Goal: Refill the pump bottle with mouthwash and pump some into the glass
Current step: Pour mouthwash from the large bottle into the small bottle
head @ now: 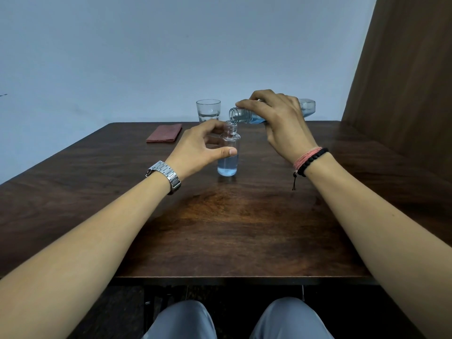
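Head view: the right hand (281, 123) is grasping the mouthwash (247, 116), lying almost level, mouth leftward just above the neck of the upright pump bottle (228, 152), which the left hand (198, 148) is gripping, steadying it directly beneath.

Soft, even indoor light, moderately dim with a cool cast on the pale blue-grey wall (146, 45). A broad warm sheen lies on the dark brown wooden worktop (244, 211) near its middle. Shadows are faint and diffuse. Wide-angle distortion stretches the frame edges. Focus is sharp throughout.
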